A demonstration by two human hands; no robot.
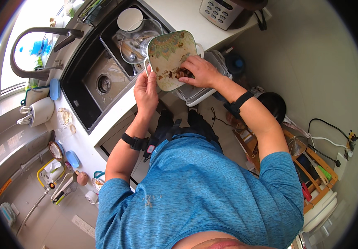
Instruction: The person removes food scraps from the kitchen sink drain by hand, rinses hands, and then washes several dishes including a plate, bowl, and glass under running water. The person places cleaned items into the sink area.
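My left hand [146,91] grips the left side of a patterned, two-handled ceramic dish [165,59], by its handle. The dish is tilted, its inside facing me, with brown bits stuck to it. My right hand [201,72] reaches into the dish, its thumb and fingers around dark brown food scraps [182,73]. Partly hidden under the dish is a grey and white bin [199,97]. Left of the dish, a clear glass bowl or lid [126,51] and a white bowl [129,19] sit in the smaller basin of the black sink [76,82].
A dark curved faucet [31,74] rises beside the sink. On the left counter are a white knife block [41,112] and blue dishes [72,159]. An appliance with buttons [219,14] stands on the far counter. At right are a black pan [272,105] and a wooden rack [317,183].
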